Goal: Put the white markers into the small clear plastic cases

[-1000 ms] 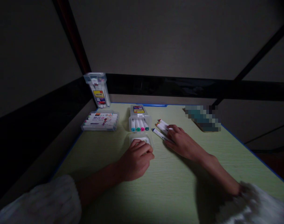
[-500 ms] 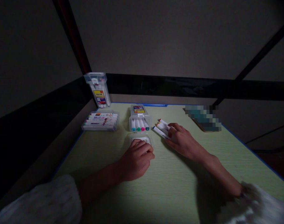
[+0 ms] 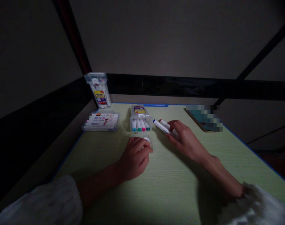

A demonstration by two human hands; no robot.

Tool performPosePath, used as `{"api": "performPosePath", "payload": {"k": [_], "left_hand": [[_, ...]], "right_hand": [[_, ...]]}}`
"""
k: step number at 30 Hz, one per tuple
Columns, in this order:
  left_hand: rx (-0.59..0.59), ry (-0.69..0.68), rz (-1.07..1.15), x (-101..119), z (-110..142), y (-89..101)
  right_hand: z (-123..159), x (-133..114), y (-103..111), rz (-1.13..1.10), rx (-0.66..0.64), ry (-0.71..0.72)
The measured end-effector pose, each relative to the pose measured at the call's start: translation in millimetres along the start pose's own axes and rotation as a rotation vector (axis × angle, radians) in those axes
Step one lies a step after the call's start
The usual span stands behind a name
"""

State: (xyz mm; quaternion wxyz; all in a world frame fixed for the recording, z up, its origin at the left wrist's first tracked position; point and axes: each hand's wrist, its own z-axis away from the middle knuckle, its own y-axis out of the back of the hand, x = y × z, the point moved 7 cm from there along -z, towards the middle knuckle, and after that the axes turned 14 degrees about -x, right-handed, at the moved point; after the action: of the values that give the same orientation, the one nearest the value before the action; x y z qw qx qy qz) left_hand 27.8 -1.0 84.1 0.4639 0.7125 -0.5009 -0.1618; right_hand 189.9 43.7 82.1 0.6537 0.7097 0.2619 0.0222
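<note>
My left hand (image 3: 136,157), fingers curled, is over the near flap of a clear plastic marker case (image 3: 140,110), seemingly gripping it; fingertip contact is hidden. The case lies open toward me. White markers (image 3: 140,124) with light blue, green, pink and dark teal ends sit inside. To its right, my right hand (image 3: 185,139) pinches a blue-capped white marker (image 3: 160,126) between thumb and fingers, its cap end raised toward the case. Just behind it is a red-capped marker (image 3: 164,123), partly covered by my fingers; I cannot tell whether I touch it.
A flat box of markers (image 3: 101,121) lies at the left. Behind it stands an upright clear marker case (image 3: 99,90). A phone-like flat object (image 3: 200,118), partly blurred out, lies at the right. The pale green table (image 3: 156,193) has blue edges, with a wall behind.
My right hand has closed on the blue-capped marker and tipped it up, its cap end farther from me. It now blocks my view of the orange-ended marker. My left hand shifted slightly left.
</note>
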Motion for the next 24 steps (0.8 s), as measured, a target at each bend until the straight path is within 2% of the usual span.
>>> {"api": "performPosePath", "payload": {"k": [5,12,24], "left_hand": [[0.059,0.001,0.009,-1.4,1.2,3.0],[0.061,0.004,0.006,-1.7,1.9,3.2],[0.075,-0.005,0.007,-1.6,2.5,4.0]], "right_hand": [[0.1,-1.3,4.1,-0.020,0.030,-0.006],[1.7,3.4,4.6,-0.020,0.043,-0.069],[9.5,14.3,17.1,-0.155,0.204,-0.247]]}}
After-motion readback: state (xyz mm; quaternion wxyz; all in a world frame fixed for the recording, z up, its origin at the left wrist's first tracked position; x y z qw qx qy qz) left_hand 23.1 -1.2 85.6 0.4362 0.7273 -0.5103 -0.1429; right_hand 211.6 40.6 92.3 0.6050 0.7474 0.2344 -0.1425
